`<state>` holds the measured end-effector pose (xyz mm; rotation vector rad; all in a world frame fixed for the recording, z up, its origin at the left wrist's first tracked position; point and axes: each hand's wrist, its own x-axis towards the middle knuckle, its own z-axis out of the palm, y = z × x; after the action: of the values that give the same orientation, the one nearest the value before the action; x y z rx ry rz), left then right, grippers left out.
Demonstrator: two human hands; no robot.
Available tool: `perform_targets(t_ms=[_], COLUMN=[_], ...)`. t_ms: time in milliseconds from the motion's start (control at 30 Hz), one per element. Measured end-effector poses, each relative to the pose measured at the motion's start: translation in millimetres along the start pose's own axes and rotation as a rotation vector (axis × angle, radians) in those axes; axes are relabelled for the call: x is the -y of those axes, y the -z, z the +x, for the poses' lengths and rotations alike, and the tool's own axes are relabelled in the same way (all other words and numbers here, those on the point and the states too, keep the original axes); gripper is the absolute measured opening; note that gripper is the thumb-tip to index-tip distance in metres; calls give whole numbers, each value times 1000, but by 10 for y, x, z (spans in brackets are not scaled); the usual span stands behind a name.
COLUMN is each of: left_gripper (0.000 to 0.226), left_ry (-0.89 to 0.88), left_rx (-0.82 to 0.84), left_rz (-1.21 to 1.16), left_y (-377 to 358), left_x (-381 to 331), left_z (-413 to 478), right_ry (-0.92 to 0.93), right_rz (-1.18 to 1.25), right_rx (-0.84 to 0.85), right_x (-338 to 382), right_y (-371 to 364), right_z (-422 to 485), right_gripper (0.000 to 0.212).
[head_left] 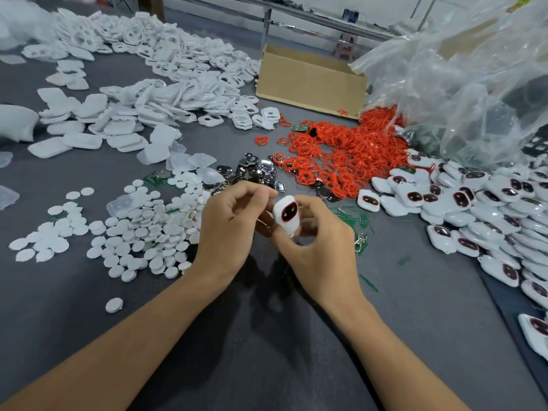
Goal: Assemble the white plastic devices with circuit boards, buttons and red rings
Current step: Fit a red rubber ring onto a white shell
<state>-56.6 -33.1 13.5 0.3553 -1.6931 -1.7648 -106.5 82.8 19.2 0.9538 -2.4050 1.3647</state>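
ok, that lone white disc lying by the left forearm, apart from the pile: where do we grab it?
Pinch the lone white disc across its rim, coming straight down from above. It lies flat on the grey mat and looks thin, so there is probably no side face to get behind. Bare mat surrounds it, so any pinch axis should work.
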Motion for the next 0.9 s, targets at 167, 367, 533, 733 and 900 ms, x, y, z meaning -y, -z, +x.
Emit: perform_targets(t_ms=[167,367,533,733,900], left_gripper=[16,20,21,25,44], left_ry=[-13,-32,-38,-30,-26], left_rx=[18,11,-21,-7,-185], left_rz=[69,106,122,23,-87], left_y=[-1,12,15,0,18], left_x=[-1,14,40,-14,-45], left_z=[-10,-4,4,-13,14], right_ry=[71,73,97,91,84], right_rz=[-39,14,5,-98,-115], right_rx=[36,69,69,20,68], right_x=[-30,-30,-13,26,128], right_y=[15,8,25,71,68], right_z=[19,18,26,39,-16], right_gripper=[44,38,33,34,30])
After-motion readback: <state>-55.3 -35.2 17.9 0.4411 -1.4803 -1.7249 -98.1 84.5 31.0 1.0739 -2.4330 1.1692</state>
